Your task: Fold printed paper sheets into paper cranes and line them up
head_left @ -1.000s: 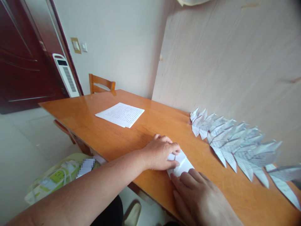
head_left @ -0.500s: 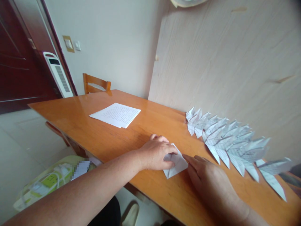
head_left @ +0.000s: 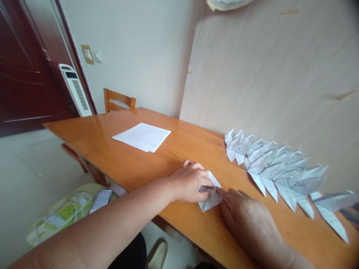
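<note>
A small folded sheet of paper (head_left: 214, 201) lies flat on the wooden table. My left hand (head_left: 191, 183) rests over its left part, fingers bent and thumb pressed down, gripping it against the tabletop. From the right, my right hand (head_left: 248, 216) has its index fingertip on the paper's right corner. The thumb is tucked close beside that finger, and the remaining fingers are curled. Part of the paper is covered by both hands.
Several folded paper pieces (head_left: 280, 164) stand in a long row along the back right, by a wooden panel (head_left: 252, 67). A stack of written sheets (head_left: 143, 136) lies farther left on the table (head_left: 92, 138). Below left, a stool holds a power strip (head_left: 60, 218) and cables.
My right index finger has moved from beside the paper's right corner onto it. My left hand keeps its hold. The whole view has shifted slightly.
</note>
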A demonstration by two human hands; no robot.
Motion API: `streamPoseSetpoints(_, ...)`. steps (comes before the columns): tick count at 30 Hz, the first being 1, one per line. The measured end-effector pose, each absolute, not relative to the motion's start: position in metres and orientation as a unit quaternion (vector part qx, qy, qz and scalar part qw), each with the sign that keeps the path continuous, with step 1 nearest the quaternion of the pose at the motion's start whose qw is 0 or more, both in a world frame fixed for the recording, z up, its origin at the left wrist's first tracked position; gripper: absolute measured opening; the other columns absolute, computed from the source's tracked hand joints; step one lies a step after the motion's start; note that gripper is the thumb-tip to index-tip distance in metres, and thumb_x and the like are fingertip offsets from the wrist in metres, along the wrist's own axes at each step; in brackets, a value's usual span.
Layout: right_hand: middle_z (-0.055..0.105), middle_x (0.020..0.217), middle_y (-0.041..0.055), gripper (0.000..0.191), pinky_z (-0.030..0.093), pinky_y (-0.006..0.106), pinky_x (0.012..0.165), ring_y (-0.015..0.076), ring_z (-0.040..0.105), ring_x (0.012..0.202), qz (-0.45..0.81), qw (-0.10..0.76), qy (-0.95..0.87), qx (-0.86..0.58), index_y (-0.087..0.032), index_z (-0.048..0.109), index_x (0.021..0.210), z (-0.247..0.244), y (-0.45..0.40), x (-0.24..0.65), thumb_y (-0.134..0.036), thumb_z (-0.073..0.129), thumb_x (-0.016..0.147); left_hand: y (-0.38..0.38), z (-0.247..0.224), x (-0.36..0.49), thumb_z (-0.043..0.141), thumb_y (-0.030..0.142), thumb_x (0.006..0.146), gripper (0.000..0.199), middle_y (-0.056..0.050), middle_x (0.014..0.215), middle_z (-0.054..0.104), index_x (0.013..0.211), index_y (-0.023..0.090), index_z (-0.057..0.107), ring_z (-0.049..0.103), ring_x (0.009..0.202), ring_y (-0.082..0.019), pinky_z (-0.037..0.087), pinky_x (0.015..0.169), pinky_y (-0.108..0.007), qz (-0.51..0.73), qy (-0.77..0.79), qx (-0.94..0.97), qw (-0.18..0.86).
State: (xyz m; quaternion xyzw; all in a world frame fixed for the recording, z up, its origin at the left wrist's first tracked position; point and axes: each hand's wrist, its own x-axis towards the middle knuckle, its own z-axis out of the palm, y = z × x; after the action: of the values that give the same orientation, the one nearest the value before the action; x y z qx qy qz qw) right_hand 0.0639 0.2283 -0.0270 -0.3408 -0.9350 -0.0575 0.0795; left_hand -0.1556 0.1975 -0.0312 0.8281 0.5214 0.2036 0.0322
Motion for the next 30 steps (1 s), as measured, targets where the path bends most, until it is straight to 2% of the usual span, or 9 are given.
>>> streamPoseSetpoints(9, 0.068, 0.078, 0.0035, 0.023, 0.042, 0.029, 0.060, 0.0201, 0.064, 0.072, -0.085, 0.104, -0.941, -0.311, -0.022, 0.068, 0.096, -0.033, 0.222, 0.066, -0.013, 0.049, 0.086, 0.198, -0.034, -0.156, 0.065, 0.038, 0.081, 0.028, 0.003, 0.114, 0.072, 0.108, 0.036, 0.072, 0.052, 0.117, -0.029, 0.030, 0.096, -0.047, 0.203, 0.526, 0.825, 0.034)
streamPoseSetpoints(15, 0.068, 0.078, 0.0033, 0.025, 0.041, 0.029, 0.059, 0.0207, 0.064, 0.071, -0.091, 0.108, -0.942, -0.304, -0.023, 0.068, 0.101, -0.036, 0.219, 0.065, -0.014, 0.050, 0.086, 0.198, -0.033, -0.156, 0.067, 0.038, 0.081, 0.028, 0.004, 0.115, 0.072, 0.107, 0.036, 0.073, 0.052, 0.118, -0.029, 0.029, 0.096, -0.047, 0.200, 0.524, 0.827, 0.038)
streamPoseSetpoints(25, 0.068, 0.078, 0.0049, 0.027, 0.046, 0.030, 0.061, 0.0213, 0.065, 0.072, -0.091, 0.119, -0.950, -0.275, -0.021, 0.068, 0.101, -0.033, 0.209, 0.065, -0.013, 0.048, 0.085, 0.199, -0.035, -0.157, 0.067, 0.039, 0.081, 0.029, 0.004, 0.118, 0.070, 0.110, 0.037, 0.073, 0.051, 0.119, -0.028, 0.030, 0.098, -0.047, 0.200, 0.527, 0.825, 0.035)
streamPoseSetpoints(30, 0.068, 0.074, 0.0044, 0.023, 0.049, 0.028, 0.058, 0.0200, 0.065, 0.066, -0.094, 0.154, -0.956, -0.233, -0.021, 0.067, 0.093, -0.034, 0.208, 0.064, -0.014, 0.048, 0.083, 0.200, -0.036, -0.157, 0.065, 0.040, 0.083, 0.029, 0.004, 0.118, 0.071, 0.110, 0.037, 0.072, 0.052, 0.119, -0.028, 0.029, 0.098, -0.048, 0.201, 0.528, 0.824, 0.037)
